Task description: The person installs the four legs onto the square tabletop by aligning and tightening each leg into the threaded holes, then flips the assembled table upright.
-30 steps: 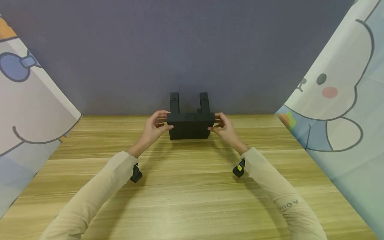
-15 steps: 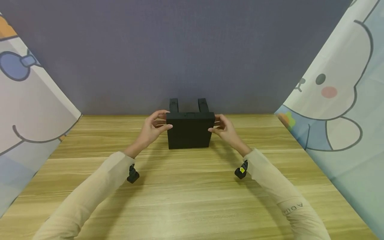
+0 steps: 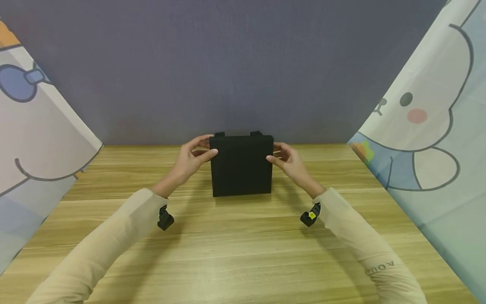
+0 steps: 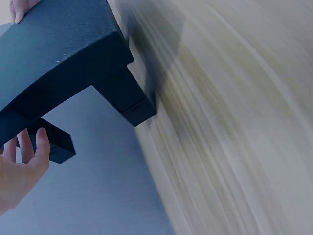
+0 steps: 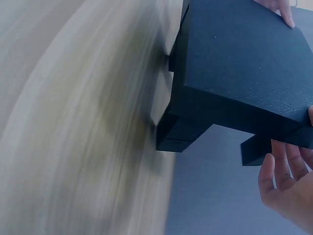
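A small black stool-like piece (image 3: 241, 166) with a flat square top and short blocky legs is tipped on its side, its top facing me in the head view. My left hand (image 3: 191, 158) grips its upper left edge, thumb on the flat face and fingers behind. At the upper right edge, my right hand (image 3: 292, 164) holds it the same way. In the left wrist view, a leg (image 4: 129, 100) reaches down by the tabletop. From the right wrist, the dark top (image 5: 244, 58) and a lower leg (image 5: 178, 129) show. Most legs are hidden in the head view.
The wooden table (image 3: 243, 253) spreads out in front of the stool. A grey panel (image 3: 228, 67) stands just behind it. Cartoon-printed cloths flank both sides, one on the left (image 3: 49, 126) and one on the right (image 3: 429, 122).
The stool has turned in both hands: its flat top has swung to face me and looks taller. Its legs, earlier sticking up behind, have dropped almost out of sight. Both hands keep their hold.
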Demonstrator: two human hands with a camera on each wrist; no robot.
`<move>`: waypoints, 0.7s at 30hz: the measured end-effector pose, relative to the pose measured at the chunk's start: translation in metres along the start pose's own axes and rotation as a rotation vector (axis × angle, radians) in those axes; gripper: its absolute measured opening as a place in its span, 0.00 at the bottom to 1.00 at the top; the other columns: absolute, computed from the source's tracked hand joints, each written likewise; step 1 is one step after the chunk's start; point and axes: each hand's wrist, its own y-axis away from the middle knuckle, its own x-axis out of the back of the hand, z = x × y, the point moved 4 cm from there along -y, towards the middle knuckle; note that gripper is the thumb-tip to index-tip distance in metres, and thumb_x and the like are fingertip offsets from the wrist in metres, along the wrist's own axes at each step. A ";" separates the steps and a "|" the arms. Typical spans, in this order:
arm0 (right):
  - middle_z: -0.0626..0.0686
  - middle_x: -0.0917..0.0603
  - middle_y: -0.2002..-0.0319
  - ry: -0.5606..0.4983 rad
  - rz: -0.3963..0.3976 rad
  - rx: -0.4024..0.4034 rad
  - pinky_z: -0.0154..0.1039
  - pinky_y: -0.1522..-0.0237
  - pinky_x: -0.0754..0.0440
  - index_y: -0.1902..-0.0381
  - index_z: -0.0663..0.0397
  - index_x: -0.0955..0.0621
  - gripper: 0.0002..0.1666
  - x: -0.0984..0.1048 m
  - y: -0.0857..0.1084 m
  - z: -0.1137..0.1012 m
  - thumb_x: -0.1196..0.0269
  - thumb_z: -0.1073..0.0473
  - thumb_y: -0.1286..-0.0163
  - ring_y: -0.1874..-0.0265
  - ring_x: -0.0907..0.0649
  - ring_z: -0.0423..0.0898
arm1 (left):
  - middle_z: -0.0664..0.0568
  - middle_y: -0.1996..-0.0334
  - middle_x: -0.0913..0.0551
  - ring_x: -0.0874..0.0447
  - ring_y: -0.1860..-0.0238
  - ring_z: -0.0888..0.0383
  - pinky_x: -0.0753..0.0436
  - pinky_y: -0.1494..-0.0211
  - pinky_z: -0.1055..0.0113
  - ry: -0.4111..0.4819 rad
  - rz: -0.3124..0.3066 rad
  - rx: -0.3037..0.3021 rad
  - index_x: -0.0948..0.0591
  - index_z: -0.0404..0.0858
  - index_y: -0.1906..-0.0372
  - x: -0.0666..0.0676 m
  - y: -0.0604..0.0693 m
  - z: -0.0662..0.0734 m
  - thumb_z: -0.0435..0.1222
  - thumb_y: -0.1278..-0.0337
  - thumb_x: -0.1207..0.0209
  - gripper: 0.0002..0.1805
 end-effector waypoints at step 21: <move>0.51 0.29 0.54 -0.139 -0.006 -0.126 0.30 0.59 0.23 0.35 0.59 0.35 0.32 0.003 -0.002 -0.011 0.41 0.57 0.35 0.60 0.24 0.40 | 0.49 0.57 0.27 0.21 0.60 0.56 0.18 0.58 0.57 0.063 0.048 0.149 0.32 0.47 0.38 0.000 -0.007 0.008 0.45 0.46 0.39 0.29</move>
